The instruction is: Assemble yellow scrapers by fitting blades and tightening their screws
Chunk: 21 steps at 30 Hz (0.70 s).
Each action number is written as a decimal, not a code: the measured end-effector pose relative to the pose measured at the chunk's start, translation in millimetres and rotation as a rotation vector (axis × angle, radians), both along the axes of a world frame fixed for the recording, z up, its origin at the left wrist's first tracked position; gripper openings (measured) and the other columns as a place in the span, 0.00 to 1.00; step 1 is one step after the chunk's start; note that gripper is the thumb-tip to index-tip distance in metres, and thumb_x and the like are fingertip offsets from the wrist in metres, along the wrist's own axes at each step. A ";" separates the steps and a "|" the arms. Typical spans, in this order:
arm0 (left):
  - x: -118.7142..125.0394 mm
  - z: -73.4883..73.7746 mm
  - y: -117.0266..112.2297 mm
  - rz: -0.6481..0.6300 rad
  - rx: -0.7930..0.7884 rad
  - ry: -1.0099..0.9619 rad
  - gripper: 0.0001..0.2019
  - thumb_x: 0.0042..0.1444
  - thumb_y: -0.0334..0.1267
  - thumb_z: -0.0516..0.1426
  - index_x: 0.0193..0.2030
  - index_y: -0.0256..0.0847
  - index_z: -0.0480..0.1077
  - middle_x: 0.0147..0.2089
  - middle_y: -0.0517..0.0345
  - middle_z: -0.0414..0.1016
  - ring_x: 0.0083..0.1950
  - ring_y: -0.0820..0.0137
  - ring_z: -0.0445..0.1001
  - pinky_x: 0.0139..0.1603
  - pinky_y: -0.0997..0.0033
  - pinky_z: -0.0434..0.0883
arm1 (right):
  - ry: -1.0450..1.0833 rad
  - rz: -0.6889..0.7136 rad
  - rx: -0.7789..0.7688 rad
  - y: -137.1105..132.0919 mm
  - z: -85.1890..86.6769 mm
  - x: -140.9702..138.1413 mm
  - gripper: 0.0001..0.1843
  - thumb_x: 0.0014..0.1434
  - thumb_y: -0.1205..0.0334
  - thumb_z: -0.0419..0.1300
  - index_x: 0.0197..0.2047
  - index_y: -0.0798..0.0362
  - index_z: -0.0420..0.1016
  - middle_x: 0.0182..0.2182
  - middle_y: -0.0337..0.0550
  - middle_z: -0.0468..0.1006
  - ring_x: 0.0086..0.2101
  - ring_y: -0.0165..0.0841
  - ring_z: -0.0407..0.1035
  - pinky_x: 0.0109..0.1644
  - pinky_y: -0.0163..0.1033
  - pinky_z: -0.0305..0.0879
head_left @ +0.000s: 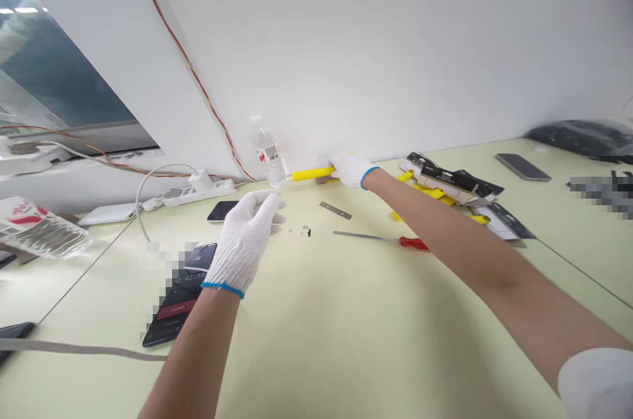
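Tiny loose screws (303, 231), light and best pinched by the heads, are seen just left of a red-handled screwdriver (413, 243), a gloved left hand (242, 241) held half-open beside them, a gloved right hand (352, 169) on a yellow tool handle (312, 174) beyond, its grip unclear

A yellow plastic rod (311, 174) lies level at the back of the bench (316, 340), its right end hidden under the right glove's fingers (346, 165) and its free tip pointing at a clear plastic bottle (268, 158). The bottle stands upright, white-capped and labelled, just beyond the left glove's fingers (264, 204), which are parted and hold nothing. Tiny metal screws (302, 231) lie scattered just right of those fingers.
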<state>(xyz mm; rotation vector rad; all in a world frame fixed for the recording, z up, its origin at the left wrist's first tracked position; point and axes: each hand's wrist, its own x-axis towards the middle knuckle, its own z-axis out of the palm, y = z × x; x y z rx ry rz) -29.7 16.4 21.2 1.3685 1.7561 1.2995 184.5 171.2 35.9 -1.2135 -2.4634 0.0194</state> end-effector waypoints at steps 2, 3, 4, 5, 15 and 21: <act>0.6 -0.7 0.0 0.059 0.066 0.107 0.21 0.67 0.51 0.57 0.58 0.40 0.75 0.54 0.48 0.79 0.53 0.61 0.79 0.57 0.58 0.75 | -0.080 0.036 -0.016 -16.6 1.4 8.8 0.18 0.70 0.56 0.63 0.33 0.62 0.74 0.33 0.45 0.80 0.33 0.27 0.74 0.42 0.34 0.72; 1.6 -0.7 -0.3 0.102 0.111 0.218 0.22 0.65 0.52 0.58 0.59 0.42 0.75 0.58 0.47 0.79 0.57 0.58 0.77 0.60 0.57 0.73 | -0.118 0.059 -0.022 -27.3 1.7 11.4 0.11 0.68 0.60 0.65 0.38 0.61 0.76 0.35 0.46 0.80 0.34 0.30 0.74 0.42 0.35 0.71; 3.1 -0.3 -1.2 0.128 0.140 0.345 0.23 0.64 0.53 0.58 0.60 0.43 0.74 0.61 0.47 0.77 0.60 0.55 0.75 0.62 0.55 0.71 | -0.153 0.086 -0.031 -39.4 1.9 12.5 0.07 0.67 0.64 0.65 0.41 0.61 0.78 0.37 0.48 0.80 0.35 0.32 0.74 0.41 0.36 0.69; 5.0 0.3 -2.7 0.107 0.127 0.459 0.24 0.64 0.54 0.57 0.60 0.43 0.75 0.62 0.46 0.76 0.61 0.53 0.74 0.62 0.55 0.70 | -0.188 0.116 -0.036 -52.3 2.2 12.2 0.05 0.67 0.67 0.64 0.43 0.60 0.78 0.39 0.49 0.80 0.35 0.33 0.74 0.41 0.36 0.66; 14.5 9.9 -19.3 -0.341 -0.274 0.292 0.18 0.67 0.52 0.52 0.53 0.41 0.70 0.40 0.55 0.80 0.26 0.73 0.73 0.26 0.73 0.67 | -0.004 0.235 0.167 -102.1 1.8 -1.2 0.16 0.69 0.64 0.52 0.49 0.54 0.80 0.50 0.51 0.80 0.52 0.41 0.73 0.52 0.45 0.70; 7.8 19.1 -12.9 -0.206 -0.214 0.202 0.23 0.63 0.42 0.57 0.63 0.39 0.68 0.46 0.51 0.81 0.29 0.73 0.76 0.27 0.75 0.70 | 0.648 -0.150 -0.105 -59.6 -44.6 3.6 0.27 0.64 0.49 0.54 0.17 0.51 0.71 0.25 0.53 0.80 0.40 0.36 0.80 0.41 0.39 0.69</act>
